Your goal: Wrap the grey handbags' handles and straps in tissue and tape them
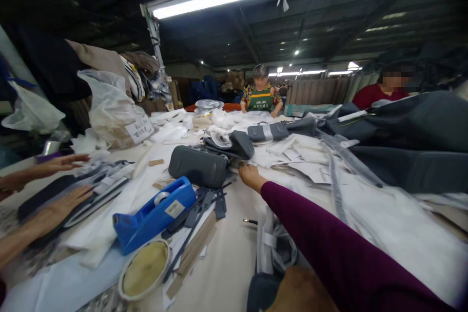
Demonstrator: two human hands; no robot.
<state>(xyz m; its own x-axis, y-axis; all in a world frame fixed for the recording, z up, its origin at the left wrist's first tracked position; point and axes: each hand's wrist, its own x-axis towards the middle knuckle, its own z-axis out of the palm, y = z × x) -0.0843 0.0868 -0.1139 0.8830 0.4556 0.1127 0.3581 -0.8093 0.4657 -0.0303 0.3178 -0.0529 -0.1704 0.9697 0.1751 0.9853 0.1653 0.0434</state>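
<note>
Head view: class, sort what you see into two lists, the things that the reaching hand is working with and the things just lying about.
In hand, probably: right hand; grey pad beside it; folded pad behind.

Lying about: blue tape dispenser; round tin; plastic bag; white papers.

Your right hand (249, 175) is bare; the arm wears a long, plain, dark magenta sleeve (329, 243) ending at the wrist, unmarked.
</note>
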